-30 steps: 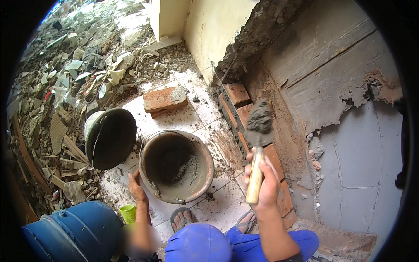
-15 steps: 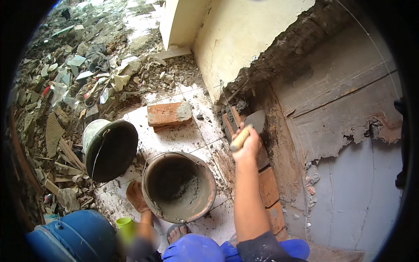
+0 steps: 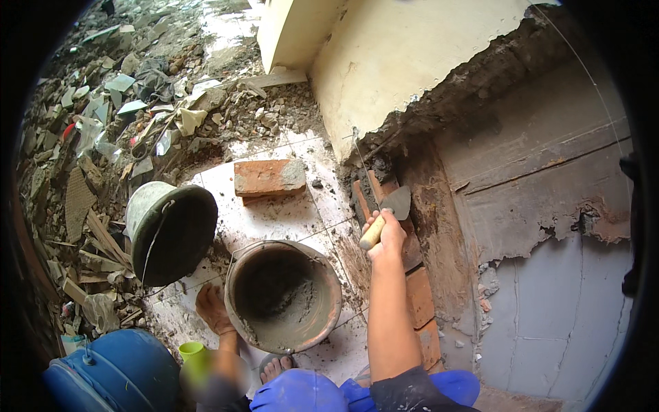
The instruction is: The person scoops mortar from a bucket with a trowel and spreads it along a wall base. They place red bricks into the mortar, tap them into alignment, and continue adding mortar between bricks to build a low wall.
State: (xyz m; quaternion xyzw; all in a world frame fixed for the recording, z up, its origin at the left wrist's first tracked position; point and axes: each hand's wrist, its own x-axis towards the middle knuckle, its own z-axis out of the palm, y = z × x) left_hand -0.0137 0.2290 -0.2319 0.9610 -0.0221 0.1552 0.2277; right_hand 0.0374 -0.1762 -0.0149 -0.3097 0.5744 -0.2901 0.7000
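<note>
My right hand (image 3: 388, 235) is closed around the pale wooden handle of a trowel (image 3: 371, 235). The trowel's grey blade (image 3: 397, 202) lies over a row of red bricks (image 3: 420, 299) with wet mortar (image 3: 358, 206) along its far end. Against the outer left side of a mortar bucket (image 3: 329, 302), low near the floor, is my left hand (image 3: 213, 310). Its fingers look outstretched and hold nothing I can see. Grey mortar (image 3: 292, 305) coats the inside of that bucket. A blurred patch covers part of my left forearm.
A loose brick (image 3: 269, 178) lies on the white tiles beyond the bucket. To the left are a tipped bucket (image 3: 171, 237), a blue drum (image 3: 117, 374), a green cup (image 3: 191, 351) and heaped rubble (image 3: 103, 137). A broken-edged cream wall (image 3: 391, 55) and a thin string (image 3: 587, 75) are at right.
My right hand and the trowel have shifted slightly toward me, and the blade has turned a little over the bricks. My left hand stays by the bucket. The whole view has shifted slightly.
</note>
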